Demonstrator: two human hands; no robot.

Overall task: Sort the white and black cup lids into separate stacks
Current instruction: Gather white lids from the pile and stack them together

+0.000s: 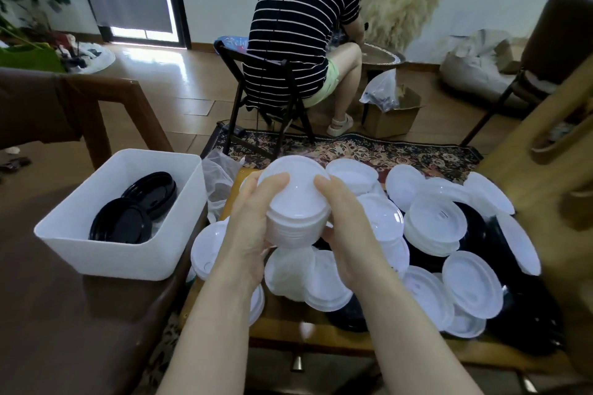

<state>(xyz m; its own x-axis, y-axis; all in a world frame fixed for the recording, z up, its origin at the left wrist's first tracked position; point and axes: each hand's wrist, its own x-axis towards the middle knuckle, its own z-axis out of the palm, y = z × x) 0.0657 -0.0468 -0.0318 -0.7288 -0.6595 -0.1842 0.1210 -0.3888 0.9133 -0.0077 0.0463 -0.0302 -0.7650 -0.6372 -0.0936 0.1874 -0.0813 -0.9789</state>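
Note:
A stack of white lids is held up between both hands above the low wooden table. My left hand grips its left side, my right hand its right side. Below and to the right lies a heap of loose white lids mixed with black lids. On the left, a white plastic bin holds two short stacks of black lids.
A person in a striped shirt sits on a black folding chair just beyond the table, back turned. A patterned rug lies under it. A cardboard box is behind, a wooden chair at right, a brown surface at left.

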